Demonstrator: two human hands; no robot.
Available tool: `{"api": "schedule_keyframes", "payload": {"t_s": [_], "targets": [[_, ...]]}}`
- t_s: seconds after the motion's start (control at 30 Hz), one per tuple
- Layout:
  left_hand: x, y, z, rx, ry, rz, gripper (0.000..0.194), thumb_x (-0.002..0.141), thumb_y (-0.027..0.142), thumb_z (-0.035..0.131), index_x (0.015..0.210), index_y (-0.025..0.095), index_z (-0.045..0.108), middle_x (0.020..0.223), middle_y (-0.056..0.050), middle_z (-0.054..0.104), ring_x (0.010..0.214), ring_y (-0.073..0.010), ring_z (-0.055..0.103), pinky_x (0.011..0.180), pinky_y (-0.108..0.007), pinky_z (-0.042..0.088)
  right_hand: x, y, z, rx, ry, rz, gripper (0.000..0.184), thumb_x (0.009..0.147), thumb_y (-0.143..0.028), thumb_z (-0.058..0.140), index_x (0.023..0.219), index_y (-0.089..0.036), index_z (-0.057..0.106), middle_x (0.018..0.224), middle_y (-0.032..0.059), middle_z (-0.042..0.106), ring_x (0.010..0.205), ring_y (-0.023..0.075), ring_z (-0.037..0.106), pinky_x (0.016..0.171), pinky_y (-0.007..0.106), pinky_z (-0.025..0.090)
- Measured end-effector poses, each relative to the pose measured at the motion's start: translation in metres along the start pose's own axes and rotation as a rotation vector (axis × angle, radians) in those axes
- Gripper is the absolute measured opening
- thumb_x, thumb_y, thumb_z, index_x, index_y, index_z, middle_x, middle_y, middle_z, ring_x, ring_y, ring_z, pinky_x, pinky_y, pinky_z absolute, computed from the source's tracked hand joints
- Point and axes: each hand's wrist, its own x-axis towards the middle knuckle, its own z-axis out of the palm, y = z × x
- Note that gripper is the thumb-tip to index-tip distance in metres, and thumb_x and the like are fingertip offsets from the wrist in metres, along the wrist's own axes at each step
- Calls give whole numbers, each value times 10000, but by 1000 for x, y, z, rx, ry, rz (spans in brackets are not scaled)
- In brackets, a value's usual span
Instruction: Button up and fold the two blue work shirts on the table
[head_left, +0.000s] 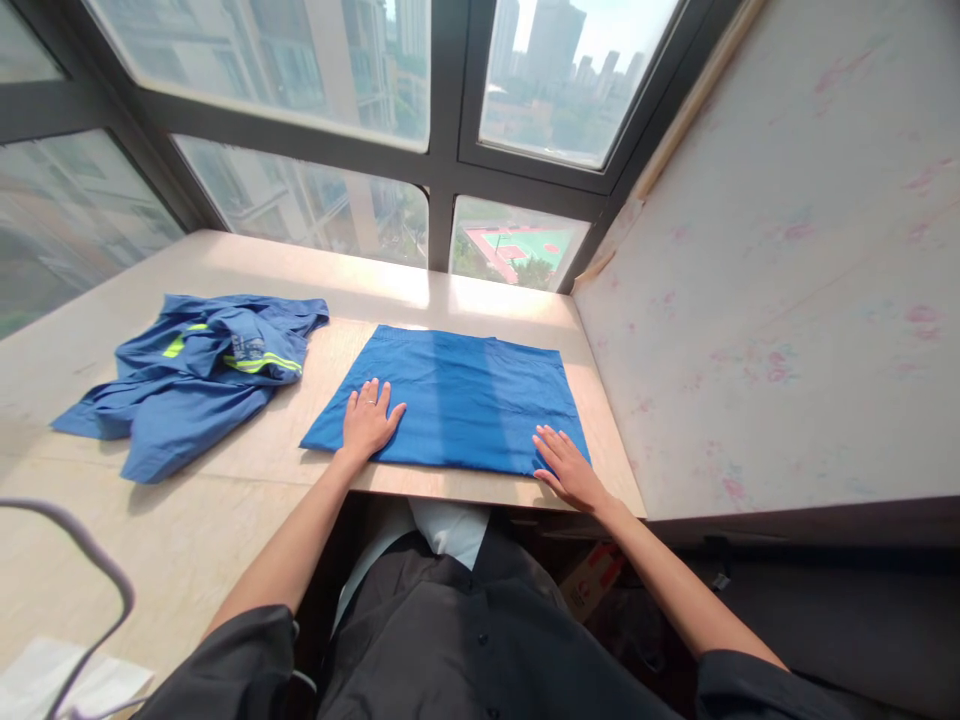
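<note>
**benchwatcher:** Only the head view to go on. Your left hand [367, 420] lies flat on the near-left corner of the folded blue cloth [457, 400], fingers spread and gripping nothing. Your right hand [568, 468] presses the near-right corner, fingers straight and close together, also clamped on nothing. The cloth sits square on the wooden table [225, 520], its near edge just beside the table's front edge.

**foldnerd:** Yeah, that edge is what I'd worry about. Your right palm is half off the corner, so I reckon a push toward you could drag the fold over the lip and let the layers slip apart.

**benchwatcher:** Agreed. Also the crumpled blue jacket [195, 375] with the reflective stripes lies well apart on the left, but a wide sweep of your left arm could snag a sleeve and pull it into the neat stack.
</note>
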Motion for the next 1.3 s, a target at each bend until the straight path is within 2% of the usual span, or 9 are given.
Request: {"api": "schedule_keyframes", "payload": {"t_s": [0.13,0.47,0.63,0.77,0.87,1.03,1.13,1.23,1.3], "targets": [[0,-2,0,-33,-1,-2,676,954,526,378,1467,90,438,1574,-213,318,1478,-347,260,1195,-520,137,-5,-10,9,87,-68,-120,518,1035,-375,385,1521,-195,383,1573,134,340,1482,262,276,1183,505,311],[1,-7,5,-148,46,8,649,927,516,446,1418,95,500,1554,-212,358,1469,-352,285,1196,-527,142,-49,39,15,237,-48,79,461,1033,-369,372,1465,-247,475,1518,100,425,1448,246,340,1179,534,315],[-2,-15,0,-331,107,-20,447,921,414,441,1182,139,677,1390,-162,580,1361,-306,466,1173,-477,252,-46,40,7,284,-78,75,467,1027,-389,366,1430,-217,525,1494,88,457,1424,249,375,1184,498,337],[-15,-30,-12,-594,236,-219,442,927,435,376,913,174,732,1010,-101,753,1007,-241,675,961,-344,477,-40,43,-5,289,-119,74,462,1016,-408,377,1376,-207,587,1455,78,500,1388,253,432,1173,483,365],[-25,-42,-17,-673,343,-339,433,900,451,398,848,169,723,903,-82,750,903,-227,682,861,-314,506,-35,46,-12,302,-132,62,448,1001,-424,402,1312,-213,646,1406,77,552,1336,259,502,1141,475,415],[-31,-54,-25,-597,388,-368,283,830,365,469,780,177,674,920,-107,727,943,-243,659,936,-361,483,-23,45,-24,292,-141,35,439,990,-449,392,1149,-247,748,1278,65,656,1228,272,605,1072,457,494],[-33,-51,-36,-669,423,-484,249,826,353,473,808,182,652,963,-108,714,979,-235,646,948,-356,487,-6,40,-34,237,-153,93,452,982,-488,373,1011,-297,782,1142,49,729,1080,290,693,939,445,576],[-45,-42,-49,-726,610,-670,240,844,338,453,923,190,626,1102,-117,674,1096,-236,610,985,-360,479,19,29,-41,128,-187,194,518,969,-555,363,770,-295,764,856,64,772,792,297,741,715,416,600],[-62,-35,-56,-788,728,-830,278,829,327,496,1067,206,572,1265,-117,597,1223,-241,548,1032,-374,459,41,16,-39,117,-164,208,526,961,-569,375,712,-283,740,782,74,757,733,287,728,676,393,582]]}}
